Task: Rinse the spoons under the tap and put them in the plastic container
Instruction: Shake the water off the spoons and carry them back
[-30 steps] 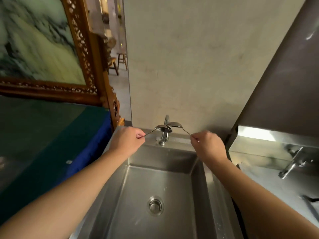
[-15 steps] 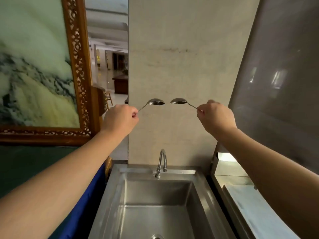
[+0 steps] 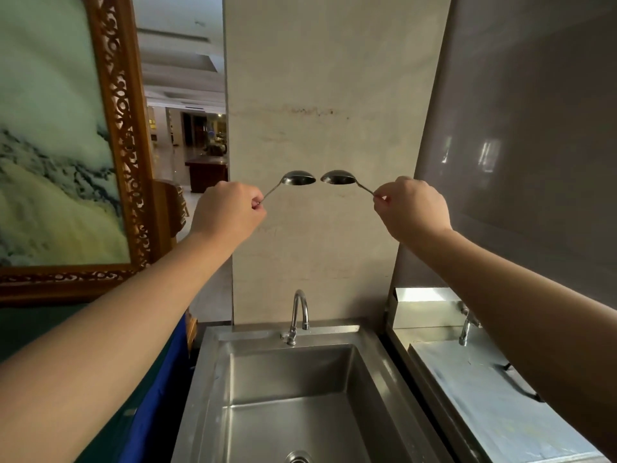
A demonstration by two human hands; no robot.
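Pale stone wall fills the middle of the frame, with a steel sink [image 3: 293, 389] at bottom centre and its tap [image 3: 299, 310] rising just above the back rim. We see a carved gilt picture frame [image 3: 123, 135] at upper left and a second basin at lower right. At mid-frame our left hand [image 3: 228, 213] pinches the handle of the left spoon [image 3: 293, 180], and our right hand [image 3: 412, 208] pinches the handle of the right spoon [image 3: 342, 178]; the two bowls face down, nearly tip to tip but apart, well above the tap. No water shows at the spout, and we cannot tell whether the spoons are wet. No plastic container is in view, so placing both spoons is, we judge, yet to do.
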